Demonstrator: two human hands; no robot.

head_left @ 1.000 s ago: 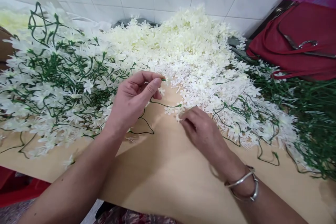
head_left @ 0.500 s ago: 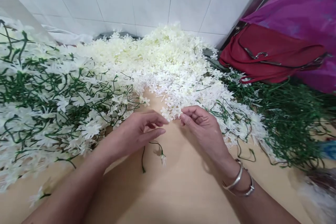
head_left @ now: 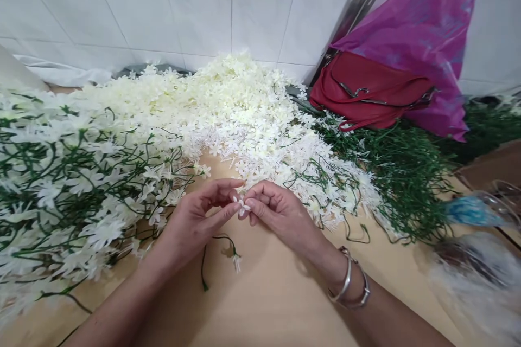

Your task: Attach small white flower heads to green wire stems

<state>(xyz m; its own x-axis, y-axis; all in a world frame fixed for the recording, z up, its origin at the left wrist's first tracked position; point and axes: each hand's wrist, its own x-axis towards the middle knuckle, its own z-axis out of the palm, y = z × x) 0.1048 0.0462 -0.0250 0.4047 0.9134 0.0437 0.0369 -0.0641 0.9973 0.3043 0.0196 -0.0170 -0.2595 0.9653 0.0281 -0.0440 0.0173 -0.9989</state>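
Observation:
A small white artificial flower (head_left: 242, 207) is pinched between the fingertips of my left hand (head_left: 205, 210) and my right hand (head_left: 279, 210), which meet over the table (head_left: 260, 293). Both hands are closed at the thumb and fingers. Silver bangles circle my right wrist. Just below my left hand, a green stem (head_left: 204, 268) with a small white tip lies on the table. Behind my hands rises a heap of loose white blossoms (head_left: 240, 97). Left of my left hand is a pile of white flowers on green stems (head_left: 93, 179).
To the right lie a bundle of green stems (head_left: 407, 173), a red handbag (head_left: 370, 89) and a purple plastic bag (head_left: 419, 38). Clear plastic packaging (head_left: 480, 276) and a blue-patterned packet (head_left: 468, 209) sit at the right edge. A tiled wall (head_left: 195, 5) stands behind.
My right hand has come in to meet the left, and a small flower now sits between their fingertips. The left fingers have closed. The view has turned to the right.

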